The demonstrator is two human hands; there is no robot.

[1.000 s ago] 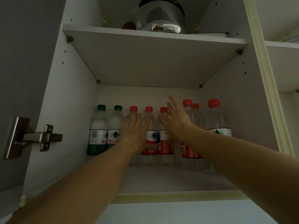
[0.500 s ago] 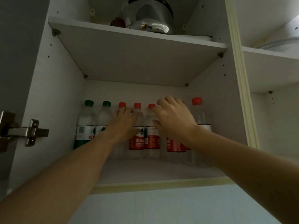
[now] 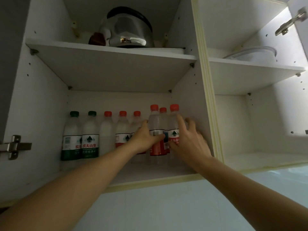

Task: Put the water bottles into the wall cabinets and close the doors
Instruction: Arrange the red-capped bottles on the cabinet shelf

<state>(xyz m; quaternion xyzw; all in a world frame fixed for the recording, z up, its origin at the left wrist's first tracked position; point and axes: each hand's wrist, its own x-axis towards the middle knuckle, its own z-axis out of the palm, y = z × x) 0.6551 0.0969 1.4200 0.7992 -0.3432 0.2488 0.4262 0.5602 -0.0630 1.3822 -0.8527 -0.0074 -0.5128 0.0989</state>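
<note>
Several water bottles stand in a row at the back of the lower shelf (image 3: 150,171) of the open wall cabinet. Two have green caps (image 3: 72,135) and the rest have red caps (image 3: 106,130). At the right end three red-capped bottles bunch together. My left hand (image 3: 144,139) grips the front one (image 3: 155,122), thumb across its label. My right hand (image 3: 189,142) has spread fingers and presses against the rightmost bottle (image 3: 173,124) near the cabinet's side wall.
A shiny metal kettle (image 3: 129,29) sits on the upper shelf. The left door is swung open, its hinge (image 3: 15,146) at the left edge. In the open right compartment a clear glass dish (image 3: 250,54) sits on the upper shelf. Pale tiles lie below the cabinet.
Both hands have shifted right from the middle of the row to the cluster of red-capped bottles at the right end. The view has tilted to show the right compartment.
</note>
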